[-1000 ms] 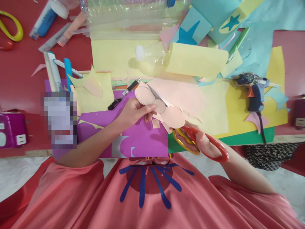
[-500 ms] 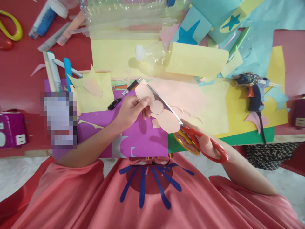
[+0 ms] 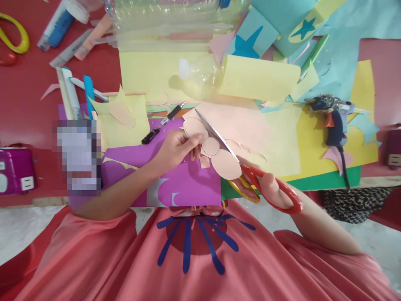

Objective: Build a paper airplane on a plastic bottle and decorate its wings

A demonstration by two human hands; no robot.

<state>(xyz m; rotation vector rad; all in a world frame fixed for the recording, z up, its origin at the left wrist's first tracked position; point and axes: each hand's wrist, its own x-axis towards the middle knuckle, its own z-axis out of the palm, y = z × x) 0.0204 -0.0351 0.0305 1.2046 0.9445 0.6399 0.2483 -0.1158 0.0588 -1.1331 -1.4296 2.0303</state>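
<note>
Between thumb and fingers, my left hand (image 3: 183, 148) pinches a peach paper cutout (image 3: 226, 164) with rounded lobes and pencil-drawn outlines. My right hand (image 3: 266, 188) grips scissors (image 3: 250, 169) with red and yellow handles, its thumb through the red loop. The blades point up and left along the right edge of the cutout, and look nearly closed. Under my left hand lies a sheet of purple paper (image 3: 131, 175), with a small peach scrap (image 3: 204, 162) near my fingertips. A black pen (image 3: 163, 122) rests just beyond my left hand.
A glue gun (image 3: 338, 119) lies at the right on yellow paper. Behind the cutout are a clear plastic bottle piece (image 3: 200, 77) and rolled pale yellow paper (image 3: 260, 77). Markers (image 3: 70, 94) and a blurred-out rectangular object (image 3: 78, 159) are at the left.
My left hand and the paper cutout have moved slightly right and toward me. The scissors stay in nearly the same place, along the cutout's edge.
</note>
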